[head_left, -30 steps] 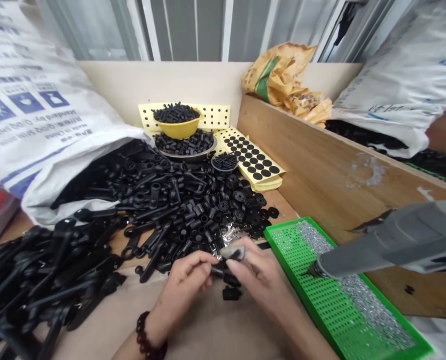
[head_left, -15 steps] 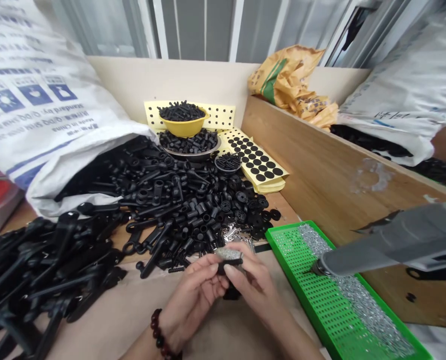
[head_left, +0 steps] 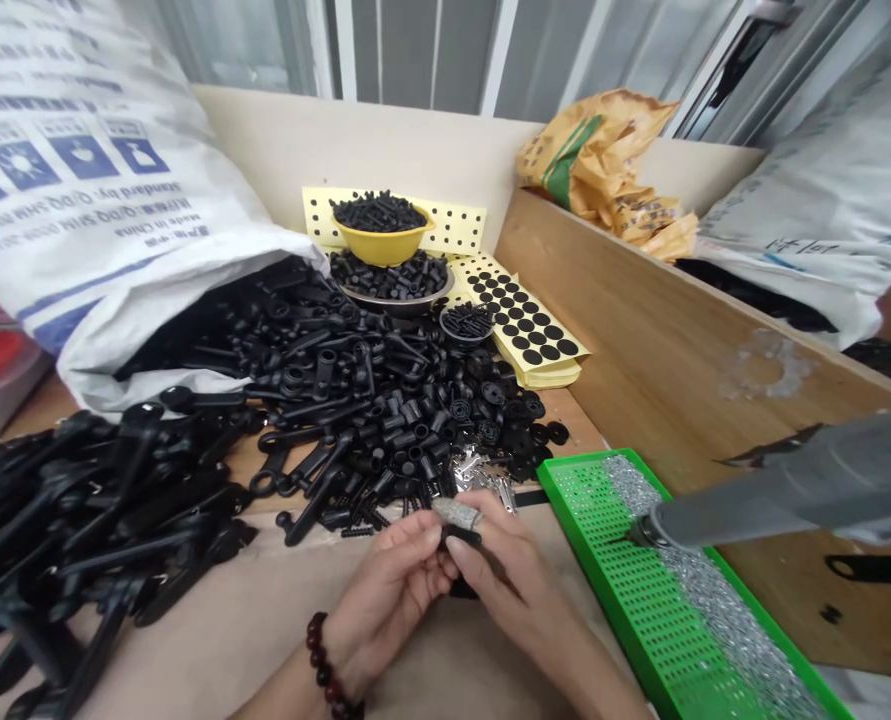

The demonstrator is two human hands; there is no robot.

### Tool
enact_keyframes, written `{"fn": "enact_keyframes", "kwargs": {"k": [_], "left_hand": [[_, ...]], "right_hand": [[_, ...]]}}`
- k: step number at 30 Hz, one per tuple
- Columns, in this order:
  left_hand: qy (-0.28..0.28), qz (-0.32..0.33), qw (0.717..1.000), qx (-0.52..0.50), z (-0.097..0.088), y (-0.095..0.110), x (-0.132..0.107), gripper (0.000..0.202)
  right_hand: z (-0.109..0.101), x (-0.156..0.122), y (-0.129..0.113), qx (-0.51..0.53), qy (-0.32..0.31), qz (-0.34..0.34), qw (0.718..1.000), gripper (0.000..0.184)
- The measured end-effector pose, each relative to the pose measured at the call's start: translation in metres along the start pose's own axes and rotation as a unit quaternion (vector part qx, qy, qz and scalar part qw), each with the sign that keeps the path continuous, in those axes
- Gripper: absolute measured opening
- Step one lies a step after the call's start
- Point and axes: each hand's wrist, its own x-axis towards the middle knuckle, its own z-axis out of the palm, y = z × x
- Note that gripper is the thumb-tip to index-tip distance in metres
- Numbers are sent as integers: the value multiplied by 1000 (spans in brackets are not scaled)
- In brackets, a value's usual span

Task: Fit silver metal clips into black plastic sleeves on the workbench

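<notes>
My left hand [head_left: 389, 590] and my right hand [head_left: 497, 570] meet at the near middle of the table, fingers pinched together round a small black plastic part [head_left: 461, 537]. A grey fabric cot covers my right index fingertip [head_left: 456, 514]. A beaded bracelet [head_left: 325, 665] circles my left wrist. Just beyond the fingers lie small shiny metal pieces [head_left: 482, 475] and the edge of a big heap of black plastic parts [head_left: 370, 400].
A green perforated tray [head_left: 640, 590] of tiny silver screws lies at right, with a grey power screwdriver [head_left: 782, 490] hanging over it. A yellow bowl [head_left: 381, 235], a metal dish and yellow sheets of black dots [head_left: 520, 325] stand behind. White sacks flank both sides; long black handles [head_left: 77, 540] pile at left.
My hands have drawn slightly nearer and closer together around the small black part. The view has shifted a little down and left.
</notes>
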Motion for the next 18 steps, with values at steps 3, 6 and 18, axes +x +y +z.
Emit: {"fn": "enact_keyframes", "kwargs": {"k": [3,6,18], "left_hand": [[5,2,1000,-6,0,0,-1,7],[15,2,1000,-1,0,1,-1,9],[80,29,993,85,1,4,-6,25]], "right_hand": [[-1,1,-5,-3,-27,11,1000,18],[0,1,-6,0,-31,7,999,21],[-5,-17,14,-322,69,-96,939,18]]}}
